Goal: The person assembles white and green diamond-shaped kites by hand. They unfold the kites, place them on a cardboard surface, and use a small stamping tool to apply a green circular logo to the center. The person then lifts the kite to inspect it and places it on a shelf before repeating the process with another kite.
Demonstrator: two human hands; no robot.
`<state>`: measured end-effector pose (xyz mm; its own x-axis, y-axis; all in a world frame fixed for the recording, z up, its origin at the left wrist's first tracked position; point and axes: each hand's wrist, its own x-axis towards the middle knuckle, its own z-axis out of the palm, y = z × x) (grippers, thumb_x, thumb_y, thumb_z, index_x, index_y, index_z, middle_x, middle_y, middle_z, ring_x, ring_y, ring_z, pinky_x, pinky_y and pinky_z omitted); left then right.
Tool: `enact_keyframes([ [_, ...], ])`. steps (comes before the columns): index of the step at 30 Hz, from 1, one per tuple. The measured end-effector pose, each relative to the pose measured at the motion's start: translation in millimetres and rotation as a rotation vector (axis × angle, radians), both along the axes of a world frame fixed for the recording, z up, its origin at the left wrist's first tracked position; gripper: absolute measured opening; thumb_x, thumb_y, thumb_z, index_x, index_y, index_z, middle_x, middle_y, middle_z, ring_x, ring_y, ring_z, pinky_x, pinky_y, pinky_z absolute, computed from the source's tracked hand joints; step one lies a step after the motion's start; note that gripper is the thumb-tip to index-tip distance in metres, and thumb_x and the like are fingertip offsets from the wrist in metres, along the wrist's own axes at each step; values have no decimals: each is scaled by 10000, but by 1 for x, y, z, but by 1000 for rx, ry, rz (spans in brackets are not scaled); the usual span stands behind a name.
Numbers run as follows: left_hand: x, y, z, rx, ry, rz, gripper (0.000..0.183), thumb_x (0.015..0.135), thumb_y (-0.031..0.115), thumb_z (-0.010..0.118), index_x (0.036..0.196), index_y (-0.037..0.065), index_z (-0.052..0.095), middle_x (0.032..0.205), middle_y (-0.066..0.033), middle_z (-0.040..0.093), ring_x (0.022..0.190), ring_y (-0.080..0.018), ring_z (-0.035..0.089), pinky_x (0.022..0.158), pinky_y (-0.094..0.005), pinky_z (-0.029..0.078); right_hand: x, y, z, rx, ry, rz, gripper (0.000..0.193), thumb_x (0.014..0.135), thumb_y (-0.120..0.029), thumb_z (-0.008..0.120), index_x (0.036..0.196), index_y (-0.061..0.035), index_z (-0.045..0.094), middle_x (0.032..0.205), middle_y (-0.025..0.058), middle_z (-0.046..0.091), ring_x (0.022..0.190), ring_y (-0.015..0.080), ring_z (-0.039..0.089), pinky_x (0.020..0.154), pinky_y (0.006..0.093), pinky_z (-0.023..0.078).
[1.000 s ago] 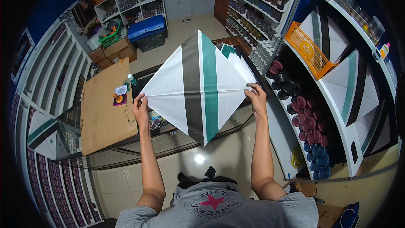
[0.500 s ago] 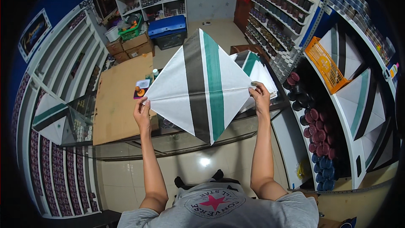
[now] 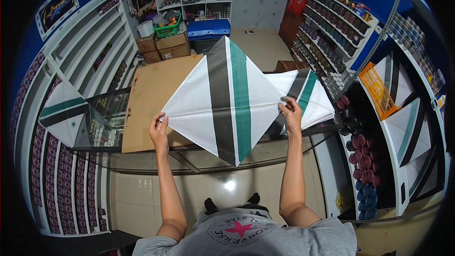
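A white diamond-shaped kite (image 3: 189, 99) with a black and a green stripe hangs between my hands, above the counter. My left hand (image 3: 159, 127) pinches its left corner. At the right corner, the thumb and fingers of my right hand (image 3: 291, 114) are closed on the kite. A thin spar line runs across it from corner to corner. Just beyond my right hand lies a stack of similar kites (image 3: 318, 110), partly covered by the held one.
A cardboard sheet (image 3: 148, 90) covers the left part of the glass counter (image 3: 256, 156). Shelves of thread spools (image 3: 327, 28) stand at the far right, with an orange basket (image 3: 377, 90) nearer. Another striped kite (image 3: 61, 99) is at the left. A blue-lidded bin (image 3: 208, 28) stands behind.
My view has turned slightly left, so the room appears further right. More of the kite stack shows; the stamp and ink pad are now hidden behind the held kite. Both hands keep their hold.
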<state>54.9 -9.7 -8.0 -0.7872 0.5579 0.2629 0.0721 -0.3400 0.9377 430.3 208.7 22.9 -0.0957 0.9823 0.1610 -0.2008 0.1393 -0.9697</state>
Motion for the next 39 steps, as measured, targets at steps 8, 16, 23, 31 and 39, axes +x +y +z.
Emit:
enact_keyframes([
  [8, -65, -36, -9, -45, 34, -30, 193, 881, 30, 638, 1067, -17, 614, 974, -18, 548, 892, -72, 507, 813, -188, 420, -53, -44, 1, -7, -36, -2, 263, 772, 46, 669, 1030, 5, 646, 844, 16, 610, 699, 77, 515, 634, 214, 417],
  [16, -78, -37, -1, 9, -32, -53, 188, 882, 33, 635, 1063, -15, 617, 973, -17, 564, 894, -71, 518, 791, -184, 420, -70, -46, 6, 24, -59, -11, 240, 765, 33, 681, 1001, -5, 664, 840, 5, 605, 715, 74, 511, 640, 214, 409],
  [23, -75, -31, 0, -37, -44, -52, 135, 880, 34, 644, 1001, -26, 647, 815, 37, 498, 737, -31, 445, 669, -151, 376, -69, -32, 13, 27, -75, 17, 208, 767, 29, 678, 972, -8, 669, 773, -11, 570, 661, 72, 485, 604, 215, 388],
  [31, -59, -30, 5, -44, -33, 1, 144, 879, 28, 643, 1013, -25, 644, 859, 17, 538, 764, -38, 477, 691, -155, 400, -63, -24, 6, 15, -57, 40, 199, 770, 28, 674, 967, 0, 666, 760, -3, 576, 643, 76, 488, 591, 216, 387],
  [39, -75, -33, -4, -17, -53, -26, 137, 874, 38, 654, 1002, -11, 643, 876, 15, 541, 764, -40, 483, 675, -166, 391, -73, -26, 19, 3, -65, 59, 185, 778, 26, 669, 961, 2, 665, 764, -1, 592, 651, 76, 497, 599, 219, 398],
])
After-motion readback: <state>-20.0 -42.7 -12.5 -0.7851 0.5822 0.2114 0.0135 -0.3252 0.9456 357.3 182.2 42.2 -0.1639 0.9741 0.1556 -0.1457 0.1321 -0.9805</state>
